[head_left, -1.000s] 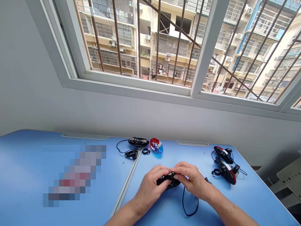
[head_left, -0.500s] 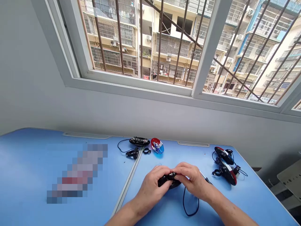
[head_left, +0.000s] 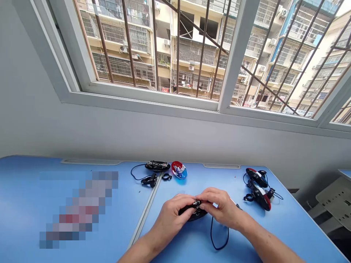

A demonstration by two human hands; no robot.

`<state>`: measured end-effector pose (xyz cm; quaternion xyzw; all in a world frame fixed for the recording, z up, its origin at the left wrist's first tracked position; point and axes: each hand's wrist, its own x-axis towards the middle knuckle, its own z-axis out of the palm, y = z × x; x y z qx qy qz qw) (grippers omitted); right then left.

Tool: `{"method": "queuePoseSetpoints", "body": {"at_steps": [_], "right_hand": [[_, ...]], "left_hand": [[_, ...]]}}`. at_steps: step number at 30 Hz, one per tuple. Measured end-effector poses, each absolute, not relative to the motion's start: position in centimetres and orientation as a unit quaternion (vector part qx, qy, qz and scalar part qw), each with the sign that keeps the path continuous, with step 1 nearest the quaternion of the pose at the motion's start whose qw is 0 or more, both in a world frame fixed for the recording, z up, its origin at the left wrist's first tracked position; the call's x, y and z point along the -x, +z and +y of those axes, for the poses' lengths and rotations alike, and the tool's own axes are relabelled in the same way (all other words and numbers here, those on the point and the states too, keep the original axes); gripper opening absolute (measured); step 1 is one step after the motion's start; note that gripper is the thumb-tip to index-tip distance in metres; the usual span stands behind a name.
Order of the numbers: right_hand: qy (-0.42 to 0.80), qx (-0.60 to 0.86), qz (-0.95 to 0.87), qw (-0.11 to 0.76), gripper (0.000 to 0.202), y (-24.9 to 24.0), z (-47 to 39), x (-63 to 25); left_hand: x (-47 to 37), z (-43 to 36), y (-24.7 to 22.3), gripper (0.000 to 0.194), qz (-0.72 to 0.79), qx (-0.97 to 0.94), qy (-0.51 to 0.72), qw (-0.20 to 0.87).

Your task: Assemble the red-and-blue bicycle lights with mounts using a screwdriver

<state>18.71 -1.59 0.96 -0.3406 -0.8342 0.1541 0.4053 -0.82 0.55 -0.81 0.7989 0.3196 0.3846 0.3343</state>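
Note:
At the front middle of the blue table, a black oval housing (head_left: 197,215) with small shiny parts on its top sits between my hands. My left hand (head_left: 175,213) is closed around its left side, thumb and fingers on the upper face. From the right, my right hand (head_left: 216,205) pinches at the housing's top; a small part under those fingertips is too covered to make out. A black cable (head_left: 219,249) loops down onto the table below my right hand. Partly hidden behind that hand lies a thin tool (head_left: 238,206) with a light shaft and a dark end.
Towards the back are another open black housing (head_left: 157,166), a black clamp piece (head_left: 149,180), a small black ring clamp (head_left: 166,176) and a red-white-blue clear cover (head_left: 179,170). Assembled oval units (head_left: 260,195) with cables lie at right. A blurred patch (head_left: 79,208) covers something left.
The view has shifted slightly, moving the scene a little leftward. Both hands keep their hold on the black housing, with only slight finger movement.

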Motion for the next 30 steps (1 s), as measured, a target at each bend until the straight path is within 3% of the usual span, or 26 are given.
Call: {"method": "queuePoseSetpoints", "body": {"at_steps": [6, 12, 17, 20, 25, 30], "right_hand": [[0.137, 0.431, -0.791, 0.412, 0.022, 4.3, -1.9, -20.8], [0.076, 0.582, -0.788, 0.186, 0.015, 6.6, -4.6, -24.4], [0.005, 0.679, -0.734, 0.026, 0.016, 4.4, -8.4, -26.5], [-0.018, 0.702, -0.712, -0.024, 0.014, 2.1, -9.9, -27.1], [-0.101, 0.703, -0.702, 0.054, 0.012, -1.9, -10.5, -28.0], [-0.088, 0.64, -0.708, 0.284, 0.015, -1.6, -10.2, -29.6]], "left_hand": [[0.9, 0.8, -0.9, 0.022, 0.342, -0.794, 0.382, 0.327], [1.0, 0.5, -0.3, 0.023, 0.365, -0.791, 0.364, 0.329], [0.9, 0.5, -0.4, 0.022, 0.369, -0.79, 0.366, 0.326], [0.8, 0.5, -0.4, 0.022, 0.366, -0.787, 0.37, 0.332], [0.6, 0.3, -0.2, 0.021, 0.369, -0.783, 0.372, 0.335], [0.6, 0.1, 0.0, 0.02, 0.373, -0.782, 0.372, 0.333]]}}
